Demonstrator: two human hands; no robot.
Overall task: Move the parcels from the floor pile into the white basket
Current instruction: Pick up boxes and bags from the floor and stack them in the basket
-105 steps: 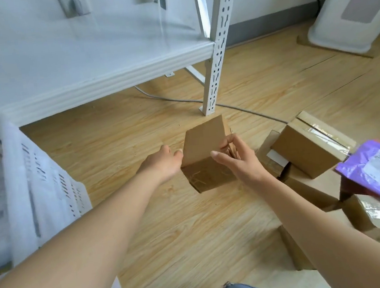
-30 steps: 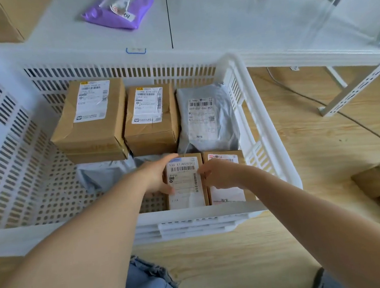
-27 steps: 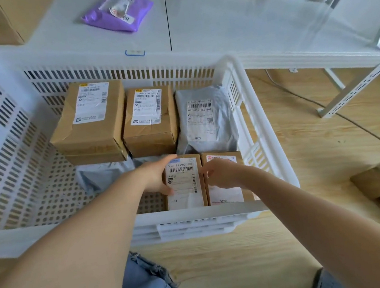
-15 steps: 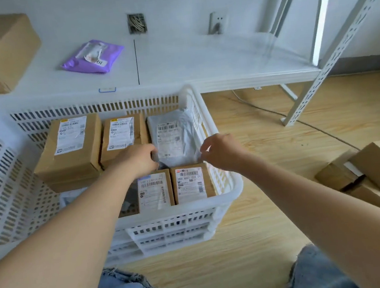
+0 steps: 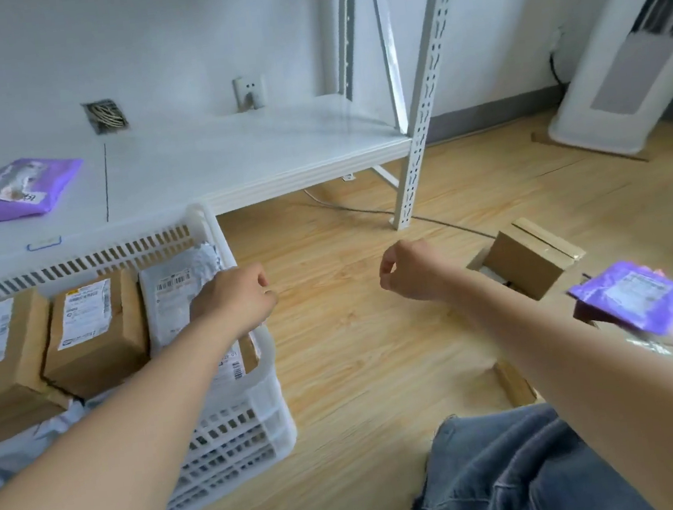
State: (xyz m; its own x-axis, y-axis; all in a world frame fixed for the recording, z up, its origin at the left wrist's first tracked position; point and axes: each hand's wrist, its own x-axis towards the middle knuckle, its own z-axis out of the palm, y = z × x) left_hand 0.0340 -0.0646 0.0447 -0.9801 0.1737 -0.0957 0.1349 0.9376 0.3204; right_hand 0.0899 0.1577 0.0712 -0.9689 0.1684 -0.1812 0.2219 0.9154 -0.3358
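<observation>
The white basket [image 5: 259, 402] stands on the floor at the left, holding several labelled cardboard parcels [image 5: 91, 324] and a grey mailer bag [image 5: 176, 302]. My left hand [image 5: 235, 300] hovers over the basket's right rim, fingers curled, holding nothing. My right hand [image 5: 412, 273] is in the air over bare floor, fingers loosely curled and empty. The floor pile lies at the right: a brown box [image 5: 532, 261], a purple mailer [image 5: 637, 296] and more boxes partly hidden behind my right arm.
A low white shelf [image 5: 232, 162] runs behind the basket with a purple packet [image 5: 21, 188] on it. Its slotted upright [image 5: 416, 120] stands on the floor with a cable [image 5: 363, 209] beside it. A white appliance [image 5: 619, 67] stands at back right. My knee [image 5: 518, 464] is at the bottom.
Both hands have let go of the small box placed in the basket and pulled out to the right. The view has swung right toward the floor pile.
</observation>
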